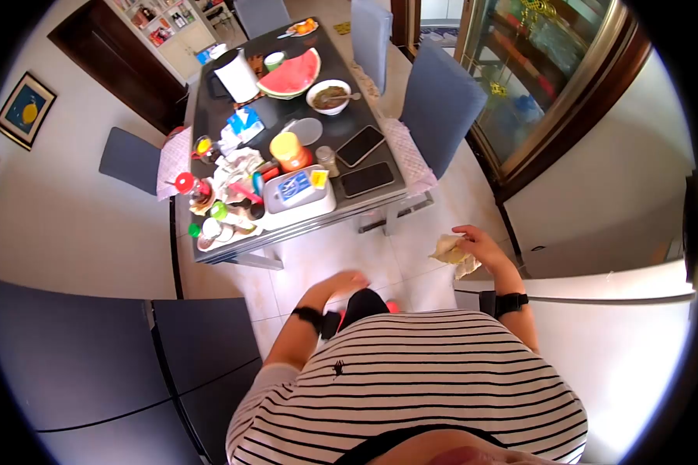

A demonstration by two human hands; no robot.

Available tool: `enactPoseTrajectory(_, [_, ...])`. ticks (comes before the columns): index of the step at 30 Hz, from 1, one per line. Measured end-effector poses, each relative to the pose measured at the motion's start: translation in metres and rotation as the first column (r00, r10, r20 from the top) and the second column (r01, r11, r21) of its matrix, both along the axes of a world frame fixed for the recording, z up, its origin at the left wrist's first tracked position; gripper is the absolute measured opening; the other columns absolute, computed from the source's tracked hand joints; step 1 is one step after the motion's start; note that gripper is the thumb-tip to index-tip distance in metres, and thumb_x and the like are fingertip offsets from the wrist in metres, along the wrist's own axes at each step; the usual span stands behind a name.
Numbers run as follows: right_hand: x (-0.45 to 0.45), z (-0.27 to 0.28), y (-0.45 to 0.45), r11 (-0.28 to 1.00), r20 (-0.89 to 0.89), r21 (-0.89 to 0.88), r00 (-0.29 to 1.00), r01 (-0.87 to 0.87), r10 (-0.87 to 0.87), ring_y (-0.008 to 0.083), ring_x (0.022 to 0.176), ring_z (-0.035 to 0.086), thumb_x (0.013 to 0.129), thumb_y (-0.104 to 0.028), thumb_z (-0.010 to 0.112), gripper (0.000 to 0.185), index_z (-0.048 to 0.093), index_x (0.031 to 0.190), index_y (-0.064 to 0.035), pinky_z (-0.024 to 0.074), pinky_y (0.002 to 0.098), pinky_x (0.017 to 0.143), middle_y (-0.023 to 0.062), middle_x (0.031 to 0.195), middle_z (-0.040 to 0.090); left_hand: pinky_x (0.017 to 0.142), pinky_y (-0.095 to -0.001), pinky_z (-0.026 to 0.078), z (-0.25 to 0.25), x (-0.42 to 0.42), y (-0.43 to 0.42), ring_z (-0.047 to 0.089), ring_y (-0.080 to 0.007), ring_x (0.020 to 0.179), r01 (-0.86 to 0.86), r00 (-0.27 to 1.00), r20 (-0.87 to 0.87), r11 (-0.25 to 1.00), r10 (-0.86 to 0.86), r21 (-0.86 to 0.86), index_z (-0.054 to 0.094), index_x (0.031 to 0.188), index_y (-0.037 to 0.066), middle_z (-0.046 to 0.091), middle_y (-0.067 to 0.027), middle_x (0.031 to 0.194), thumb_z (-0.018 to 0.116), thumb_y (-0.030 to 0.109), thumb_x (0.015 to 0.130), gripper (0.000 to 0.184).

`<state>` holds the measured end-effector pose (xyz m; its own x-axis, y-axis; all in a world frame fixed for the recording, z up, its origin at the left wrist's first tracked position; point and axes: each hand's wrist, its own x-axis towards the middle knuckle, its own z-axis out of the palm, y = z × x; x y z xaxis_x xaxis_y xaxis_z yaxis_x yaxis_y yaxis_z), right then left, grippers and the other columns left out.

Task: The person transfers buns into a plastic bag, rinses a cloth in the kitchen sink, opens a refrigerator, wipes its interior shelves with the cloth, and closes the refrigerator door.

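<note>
My right hand [477,244] is out to the right, closed on a crumpled, pale yellowish cloth [447,249] that hangs below the fingers. The cloth is above the tiled floor, apart from the table. My left hand [343,285] hangs low in front of my body, short of the table's near edge. Its fingers are blurred and run together, and nothing can be seen in it. Nearest to it on the dark table [337,139] is a white lidded box [301,205] with a blue-and-white packet [295,186] on top.
Two dark phones [367,180], several jars and bottles [209,217], a bowl of food with a spoon [329,98] and a cut watermelon [291,75] crowd the table. Blue-grey chairs [442,105] flank it. A dark cabinet [202,333] is at left, a glass door [531,77] at right.
</note>
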<state>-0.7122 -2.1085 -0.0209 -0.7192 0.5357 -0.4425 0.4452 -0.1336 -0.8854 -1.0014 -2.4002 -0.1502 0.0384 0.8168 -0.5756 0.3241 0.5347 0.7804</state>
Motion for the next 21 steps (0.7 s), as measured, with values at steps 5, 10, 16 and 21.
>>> enactPoseTrajectory(5, [0.031, 0.001, 0.08, 0.916, -0.213, -0.226, 0.901, 0.331, -0.378, 0.0161, 0.092, 0.06, 0.089, -0.011, 0.06, 0.036, 0.059, 0.124, -0.002, 0.0477, 0.0281, 0.081, 0.0072, 0.101, 0.064, 0.096, -0.0296, 0.043, 0.119, 0.017, 0.192, 0.059, -0.015, 0.11, 0.047, 0.954, 0.281, 0.975, -0.108, 0.217, 0.061, 0.118, 0.004, 0.065, -0.007, 0.114, 0.054, 0.023, 0.098, 0.028])
enactPoseTrajectory(10, [0.053, -0.029, 0.187, 0.714, -0.312, -0.349, 0.643, 0.607, -0.699, 0.0203, 0.1, 0.061, 0.093, -0.011, 0.058, 0.033, 0.058, 0.123, 0.0022, 0.0492, 0.0321, 0.087, 0.0098, 0.114, 0.062, 0.097, -0.0316, 0.045, 0.208, 0.017, 0.292, 0.06, -0.0178, 0.109, -0.17, 0.775, 0.631, 0.958, -0.016, 0.233, 0.056, 0.126, 0.004, 0.062, -0.0091, 0.118, 0.049, 0.023, 0.101, 0.032])
enactPoseTrajectory(16, [0.078, -0.027, 0.292, 0.667, -0.327, -0.378, 0.582, 0.642, -0.745, 0.0219, 0.106, 0.061, 0.095, -0.018, 0.058, 0.039, 0.05, 0.128, 0.002, 0.0514, 0.0341, 0.09, 0.013, 0.12, 0.06, 0.093, -0.0295, 0.046, 0.221, 0.002, 0.383, 0.06, -0.0153, 0.106, -0.436, 0.663, 0.708, 0.894, 0.241, 0.103, 0.053, 0.129, 0.007, 0.062, -0.006, 0.118, 0.051, 0.025, 0.1, 0.034])
enactPoseTrajectory(21, [0.088, -0.013, 0.356, 0.669, -0.307, -0.332, 0.595, 0.665, -0.743, 0.024, 0.113, 0.058, 0.097, -0.024, 0.056, 0.046, 0.045, 0.135, -0.0007, 0.0514, 0.0372, 0.091, 0.013, 0.127, 0.056, 0.091, -0.0294, 0.047, 0.239, -0.013, 0.467, 0.06, -0.0137, 0.105, -0.473, 0.639, 0.716, 0.878, 0.28, 0.079, 0.052, 0.129, 0.008, 0.061, -0.0049, 0.118, 0.051, 0.025, 0.099, 0.034])
